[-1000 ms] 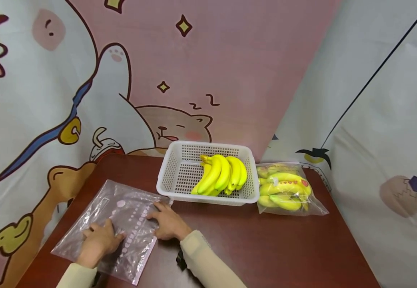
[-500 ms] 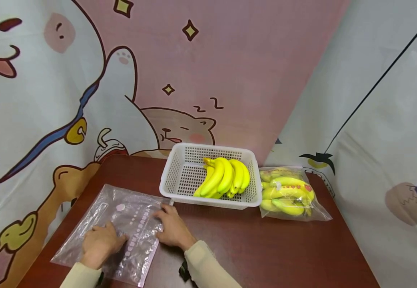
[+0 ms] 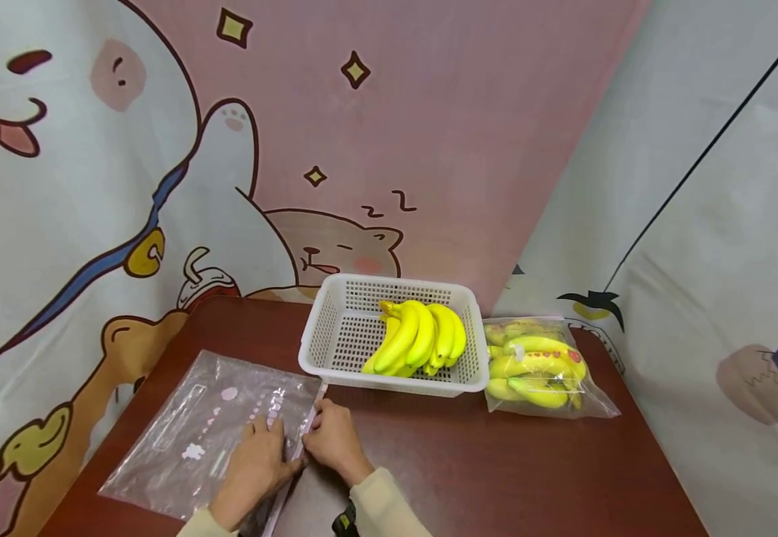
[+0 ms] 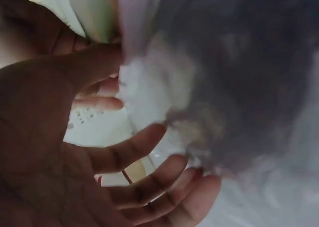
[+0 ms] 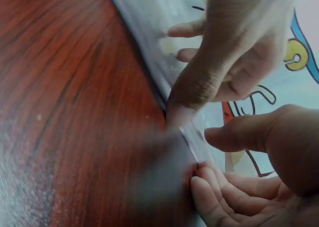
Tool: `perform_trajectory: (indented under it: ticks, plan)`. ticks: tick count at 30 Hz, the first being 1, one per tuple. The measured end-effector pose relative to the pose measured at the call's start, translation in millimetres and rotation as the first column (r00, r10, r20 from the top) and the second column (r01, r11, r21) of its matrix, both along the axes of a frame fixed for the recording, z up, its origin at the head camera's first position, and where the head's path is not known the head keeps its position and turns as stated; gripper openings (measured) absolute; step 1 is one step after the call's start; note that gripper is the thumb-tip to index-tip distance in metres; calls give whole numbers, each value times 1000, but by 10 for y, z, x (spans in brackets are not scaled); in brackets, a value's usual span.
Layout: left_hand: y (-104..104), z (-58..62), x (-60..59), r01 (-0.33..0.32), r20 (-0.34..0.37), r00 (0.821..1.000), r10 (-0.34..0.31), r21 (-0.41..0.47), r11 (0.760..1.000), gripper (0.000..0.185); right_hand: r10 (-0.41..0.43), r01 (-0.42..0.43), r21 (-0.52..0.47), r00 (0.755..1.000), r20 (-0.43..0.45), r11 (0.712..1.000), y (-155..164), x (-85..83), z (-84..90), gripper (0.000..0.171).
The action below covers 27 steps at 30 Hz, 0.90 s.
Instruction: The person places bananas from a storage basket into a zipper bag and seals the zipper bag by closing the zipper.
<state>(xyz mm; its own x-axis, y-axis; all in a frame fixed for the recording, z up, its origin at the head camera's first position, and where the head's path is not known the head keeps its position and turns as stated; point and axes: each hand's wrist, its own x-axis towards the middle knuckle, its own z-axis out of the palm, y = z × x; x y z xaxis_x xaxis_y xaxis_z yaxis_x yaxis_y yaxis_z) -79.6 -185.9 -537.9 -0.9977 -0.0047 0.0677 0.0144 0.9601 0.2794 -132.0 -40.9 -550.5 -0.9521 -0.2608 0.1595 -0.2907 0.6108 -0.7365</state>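
A clear plastic zip bag (image 3: 180,418) with pale printed dots lies flat on the left of the table, its pinkish zip edge toward the right. My left hand (image 3: 254,466) rests on the bag, fingers spread over the film and thumb at the zip edge. In the left wrist view, the left fingers (image 4: 149,187) touch the film, slightly bent. My right hand (image 3: 336,440) holds the zip edge near its far corner. The right wrist view shows the right fingers (image 5: 212,194) curled at that edge, with the thumb on the other side of it.
Behind the hands stands a white plastic basket (image 3: 324,335) holding yellow bananas (image 3: 405,343). A filled clear bag of bananas (image 3: 536,373) lies to its right. The brown table (image 3: 496,470) ends at a printed cloth backdrop (image 3: 442,149).
My left hand has slid right across the bag to the zip edge. My right hand has moved from lying on the film to holding that edge. The view has shifted slightly.
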Motion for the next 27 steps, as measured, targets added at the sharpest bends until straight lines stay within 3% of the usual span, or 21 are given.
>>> perform_trajectory:
  ticks: [5,8,14,18,21,24,27]
  plan:
    - [-27,1,-17,42,92,995,-48,67,997,26,61,-51,-77,989,135,996,57,17,0,40]
    - [-73,11,-20,65,134,987,-90,180,982,24,42,-28,-82,985,170,996,55,32,14,41]
    - [-161,29,28,117,87,983,-163,391,913,25,-63,64,-4,984,168,998,8,100,70,44]
    - [-224,54,107,126,81,979,-189,488,864,24,-75,64,60,973,219,996,11,165,99,39]
    - [-263,110,169,138,68,975,-210,554,821,22,-70,51,81,965,254,995,55,222,121,45]
    - [-289,213,207,137,56,975,-215,608,782,20,-22,5,56,954,300,998,106,280,158,46]
    - [-294,338,222,92,69,983,-172,626,774,20,123,-120,-29,938,324,992,124,313,234,33]
